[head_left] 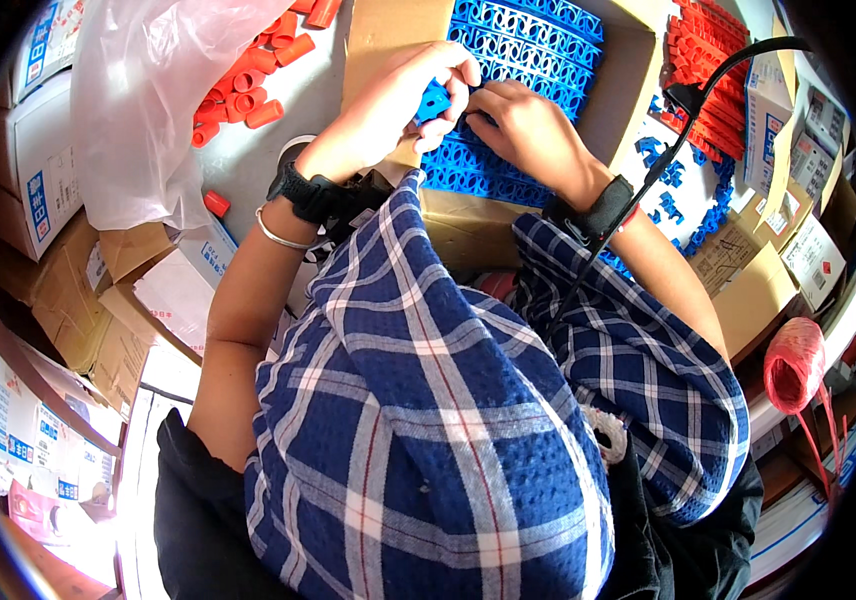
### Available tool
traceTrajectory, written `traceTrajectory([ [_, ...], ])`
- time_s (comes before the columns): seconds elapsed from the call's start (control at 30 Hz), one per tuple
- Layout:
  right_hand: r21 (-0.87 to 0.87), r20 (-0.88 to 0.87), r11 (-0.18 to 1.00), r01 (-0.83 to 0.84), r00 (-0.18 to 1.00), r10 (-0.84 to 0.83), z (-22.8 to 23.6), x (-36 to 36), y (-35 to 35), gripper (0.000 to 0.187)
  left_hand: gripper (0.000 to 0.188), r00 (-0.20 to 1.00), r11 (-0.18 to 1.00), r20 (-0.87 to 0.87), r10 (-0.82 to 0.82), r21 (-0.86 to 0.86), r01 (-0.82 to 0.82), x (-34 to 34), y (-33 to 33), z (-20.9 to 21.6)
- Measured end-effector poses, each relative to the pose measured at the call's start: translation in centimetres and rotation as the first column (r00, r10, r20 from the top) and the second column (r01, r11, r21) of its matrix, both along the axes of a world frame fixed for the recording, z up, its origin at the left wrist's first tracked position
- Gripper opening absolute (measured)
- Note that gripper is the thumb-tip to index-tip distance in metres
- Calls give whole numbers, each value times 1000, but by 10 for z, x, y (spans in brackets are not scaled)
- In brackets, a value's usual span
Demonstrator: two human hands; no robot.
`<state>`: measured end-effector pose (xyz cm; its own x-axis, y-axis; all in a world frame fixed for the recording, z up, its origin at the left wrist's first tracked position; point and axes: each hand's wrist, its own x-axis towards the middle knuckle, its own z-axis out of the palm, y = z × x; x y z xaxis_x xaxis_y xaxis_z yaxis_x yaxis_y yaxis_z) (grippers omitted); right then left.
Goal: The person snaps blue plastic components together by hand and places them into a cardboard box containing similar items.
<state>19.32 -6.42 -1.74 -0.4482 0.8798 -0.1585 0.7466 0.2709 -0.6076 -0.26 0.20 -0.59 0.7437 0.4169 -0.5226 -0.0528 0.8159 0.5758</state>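
The left hand (pixel 403 95) pinches a small blue clip (pixel 434 100) between its fingers, directly above the blue clip rows (pixel 523 45) packed in the cardboard box (pixel 628 85). The right hand (pixel 523 125) rests just beside it, fingers curled onto the rows; their grip cannot be told.

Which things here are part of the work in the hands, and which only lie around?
In use:
left hand
right hand
blue plastic piece
blue grid sheets
cardboard box

Lying about:
orange caps
clear plastic bag
pink twine roll
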Motion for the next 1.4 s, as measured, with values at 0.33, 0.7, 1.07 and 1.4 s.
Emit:
traceTrajectory([
  [0.33,-24,47,993,119,992,-118,12,24,-14,17,30,1000,1000,-2,15,-19,-15,0,0,2],
  [0.7,82,81,992,92,992,-99,4,21,-19,9,31,1000,1000,6,13,-15,-13,-1,-1,-2],
  [1.07,173,169,985,-10,985,-20,2,18,-19,11,31,1000,999,0,13,-35,-13,0,0,0],
  [1.4,216,185,976,21,981,-62,-1,15,-22,14,31,1000,999,17,15,-38,-14,0,0,-4],
])
